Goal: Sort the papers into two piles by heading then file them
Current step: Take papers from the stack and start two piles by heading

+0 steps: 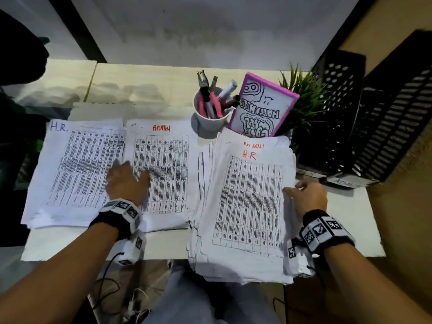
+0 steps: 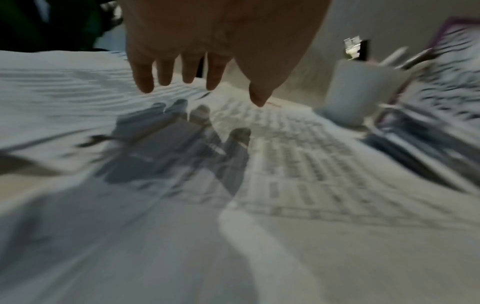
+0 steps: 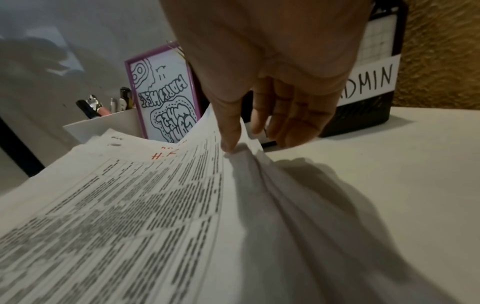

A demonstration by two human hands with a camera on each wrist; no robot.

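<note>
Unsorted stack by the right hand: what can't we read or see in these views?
- Unsorted stack: sheets below the H.R. top page hidden; second heading half covered.
- H.R. tray label: head view, tiny and cut by paper.
- Table print, left wrist view: motion-blurred.
- Right hand: fingertips behind the lifted page edge.

On your far-left pile (image 1: 70,169) the top sheet is headed "H.R." in blue ink. The pile beside it (image 1: 163,174) reads "ADMIN" in red. On your big stack at right (image 1: 247,202) the top sheet says "H.R" in red, and the sheet under it shows a partly covered red "ADMIN". The black file box (image 3: 369,86) carries a white label reading "ADMIN". The pink-framed drawing's (image 1: 261,106) lettering is upside down and you can't read it.
</note>
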